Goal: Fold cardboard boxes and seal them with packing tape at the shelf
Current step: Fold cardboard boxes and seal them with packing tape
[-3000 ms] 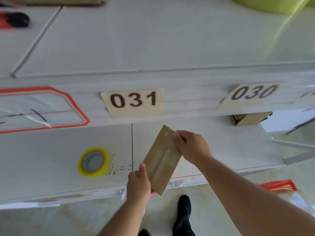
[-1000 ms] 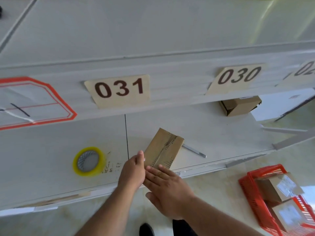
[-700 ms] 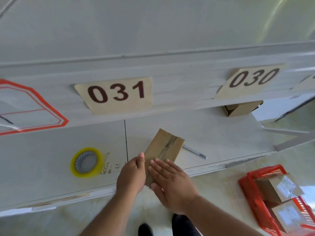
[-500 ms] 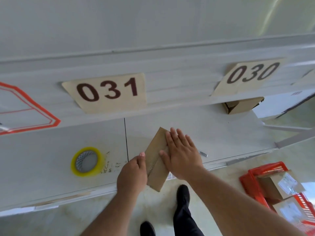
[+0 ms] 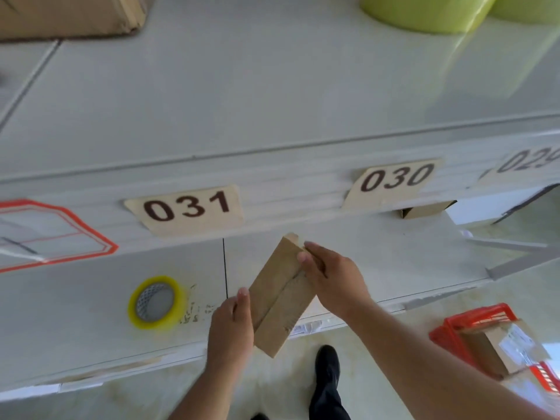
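A small cardboard box (image 5: 281, 294) is held tilted above the near edge of the lower shelf (image 5: 378, 262), its long side running from near left to far right, with a taped seam down its upper face. The left hand (image 5: 231, 328) grips the box's near left edge, thumb lying along the cardboard and fingers curled under it. The right hand (image 5: 331, 278) grips the far right end, thumb on the top face and fingers wrapped round the side. To the left of the box, a yellow roll of packing tape (image 5: 156, 302) lies flat on the same shelf, well apart from both hands. On the front lip of the shelf above are paper labels reading 031 (image 5: 186, 209) and 030 (image 5: 394, 180). A second small box (image 5: 424, 210) sits far back on the lower shelf under the 030 label. At the near right, on the floor, a red basket (image 5: 472, 321) holds labelled parcels (image 5: 503, 347). A black shoe (image 5: 327, 363) shows below the box.
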`<state>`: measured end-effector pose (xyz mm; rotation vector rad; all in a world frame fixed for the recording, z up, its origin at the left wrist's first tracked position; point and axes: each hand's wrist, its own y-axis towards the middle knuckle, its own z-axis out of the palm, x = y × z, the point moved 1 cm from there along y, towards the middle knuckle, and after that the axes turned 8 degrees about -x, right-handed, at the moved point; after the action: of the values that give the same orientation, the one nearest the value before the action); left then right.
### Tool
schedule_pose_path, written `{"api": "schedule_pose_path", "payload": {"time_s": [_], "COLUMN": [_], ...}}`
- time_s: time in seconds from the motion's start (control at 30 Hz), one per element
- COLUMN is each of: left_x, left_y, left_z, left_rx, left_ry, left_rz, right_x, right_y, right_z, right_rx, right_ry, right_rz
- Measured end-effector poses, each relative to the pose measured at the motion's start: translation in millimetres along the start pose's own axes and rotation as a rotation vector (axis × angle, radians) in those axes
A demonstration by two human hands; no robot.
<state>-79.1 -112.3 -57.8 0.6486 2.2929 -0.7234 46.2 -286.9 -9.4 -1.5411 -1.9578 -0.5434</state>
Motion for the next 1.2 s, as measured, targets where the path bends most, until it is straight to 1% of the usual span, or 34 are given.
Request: {"api": "schedule_pose_path", "payload": {"time_s": [0.07, 0.1, 0.13, 0.17, 0.2, 0.23, 0.27, 0.3, 0.33, 0.4, 0.47, 0.53, 0.63, 0.73, 0.77, 0.9, 0.93, 0.97, 1.07, 1.1, 1.13, 1.2], "left_x": [-3.9, -5.0, -5.2, -4.0, -4.5, -9.9, -18.5, -28.9, -39.9, -56.1, -56.7, -47.5, -41.1, -44.2, -44.5, -46.9, -47.6, -47.3, -44.8, -44.2, -45.5, -48.5], "left_y": [0.9, -0.2, -0.5, 0.7, 1.3, 1.3, 1.3, 0.0, -0.7, -3.8, -7.1, -10.3, -9.6, -8.7, -8.2, -7.3, -8.8, -10.1, -13.1, -13.4, -14.3, -17.1], "left_z": [13.1, 18.4, 21.9, 24.0, 21.8, 15.6, 9.0, 2.4, -2.6, -6.9, -3.8, 0.1, 1.6, -0.8, -0.3, -0.7, -1.8, -2.7, -6.6, -7.9, -9.6, -11.9], "left_rx": [0.09, 0.126, 0.133, 0.11, 0.048, -0.011, -0.036, -0.041, -0.026, 0.024, 0.048, 0.051, 0.057, 0.075, 0.078, 0.08, 0.084, 0.089, 0.114, 0.118, 0.124, 0.139], "left_ry": [-0.292, -0.347, -0.324, -0.282, -0.246, -0.275, -0.337, -0.363, -0.336, -0.177, -0.097, -0.118, -0.095, -0.185, -0.181, -0.052, -0.034, -0.015, -0.007, -0.017, -0.017, 0.026], "left_rz": [-0.175, -0.262, -0.277, -0.263, -0.249, -0.232, -0.194, -0.144, -0.081, 0.047, 0.112, 0.118, 0.108, 0.097, 0.104, 0.172, 0.169, 0.165, 0.154, 0.144, 0.134, 0.146], "right_x": [9.9, 11.7, 10.3, 7.8, 7.2, 9.0, 11.3, 13.9, 14.9, 10.6, 1.6, -3.0, 3.0, 20.7, 24.9, 34.6, 36.6, 36.6, 26.5, 20.2, 16.0, 10.3], "right_y": [-15.9, -25.6, -33.4, -38.4, -42.9, -46.2, -48.9, -52.6, -58.3, -76.8, -91.9, -92.8, -74.6, -40.6, -29.8, 8.7, 15.3, 17.6, -11.8, -30.6, -47.1, -71.1], "right_z": [0.9, 7.9, 16.3, 23.7, 29.4, 32.8, 35.7, 38.4, 42.0, 49.2, 47.0, 35.7, 24.2, 17.1, 16.0, 17.2, 16.9, 16.8, 11.9, 14.5, 18.2, 28.8], "right_rx": [-0.197, -0.244, -0.262, -0.273, -0.286, -0.297, -0.3, -0.289, -0.261, -0.183, -0.132, -0.106, -0.021, 0.154, 0.189, 0.199, 0.187, 0.14, -0.147, -0.182, -0.153, -0.01], "right_ry": [-0.105, -0.152, -0.189, -0.219, -0.248, -0.276, -0.302, -0.317, -0.332, -0.38, -0.425, -0.455, -0.469, -0.496, -0.499, -0.45, -0.393, -0.291, 0.133, 0.251, 0.37, 0.591], "right_rz": [-0.334, -0.471, -0.554, -0.601, -0.63, -0.646, -0.66, -0.679, -0.709, -0.773, -0.788, -0.759, -0.653, -0.454, -0.386, -0.119, -0.047, 0.035, 0.342, 0.46, 0.564, 0.739]}}
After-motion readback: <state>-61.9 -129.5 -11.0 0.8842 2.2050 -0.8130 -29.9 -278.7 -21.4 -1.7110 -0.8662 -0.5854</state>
